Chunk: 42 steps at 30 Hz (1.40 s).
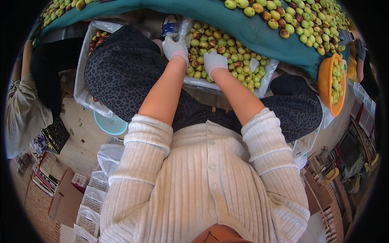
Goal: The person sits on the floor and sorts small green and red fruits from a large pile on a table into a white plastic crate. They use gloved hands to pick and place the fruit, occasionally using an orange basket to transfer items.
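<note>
Green and red-brown jujube fruits [234, 57] fill a crate with a clear plastic liner [203, 82] between the person's knees. My left hand [176, 47], in a pale knitted glove, is over the crate's left corner, fingers curled; whether a fruit is inside them is hidden. Further right, my right hand [215, 62], gloved likewise, rests on the fruit at the crate's near side, its fingertips hidden from view. A small whitish piece [253, 64] lies on the fruit to its right.
A green cloth [194, 12] bearing heaped jujubes [304, 21] spans the far side. A second lined crate [80, 79] stands left, a light-blue basin [111, 123] near it. An orange basket [325, 82] of jujubes is at right. Other people are at both sides; a gloved hand [345, 37] is far right.
</note>
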Each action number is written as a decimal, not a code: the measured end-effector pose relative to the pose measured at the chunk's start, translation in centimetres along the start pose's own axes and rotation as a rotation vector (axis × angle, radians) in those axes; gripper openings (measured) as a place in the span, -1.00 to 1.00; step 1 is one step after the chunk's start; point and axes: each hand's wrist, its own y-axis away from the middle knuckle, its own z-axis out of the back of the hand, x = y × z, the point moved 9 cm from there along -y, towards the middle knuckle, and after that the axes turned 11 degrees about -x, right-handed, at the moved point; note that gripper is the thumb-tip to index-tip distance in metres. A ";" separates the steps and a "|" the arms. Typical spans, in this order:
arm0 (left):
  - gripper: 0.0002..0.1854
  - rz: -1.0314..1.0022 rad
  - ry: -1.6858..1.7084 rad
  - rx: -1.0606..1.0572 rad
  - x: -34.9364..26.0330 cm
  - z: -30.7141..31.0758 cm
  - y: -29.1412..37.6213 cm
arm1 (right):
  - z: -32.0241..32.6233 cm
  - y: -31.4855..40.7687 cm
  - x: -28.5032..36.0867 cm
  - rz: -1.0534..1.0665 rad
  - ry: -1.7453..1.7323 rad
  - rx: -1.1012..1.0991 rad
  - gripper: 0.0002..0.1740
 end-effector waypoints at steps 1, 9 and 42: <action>-0.76 0.003 0.050 -0.051 -0.2 0.5 -0.1 | -0.2 -0.2 -0.4 -0.036 0.002 0.064 -0.65; -0.74 0.069 0.220 -0.061 1.4 2.6 2.4 | -2.7 1.9 -2.9 -0.401 -0.813 0.104 -0.47; -0.55 -0.032 -0.136 0.384 7.7 -4.3 4.1 | 2.0 1.2 2.1 0.072 -0.388 -0.555 -0.43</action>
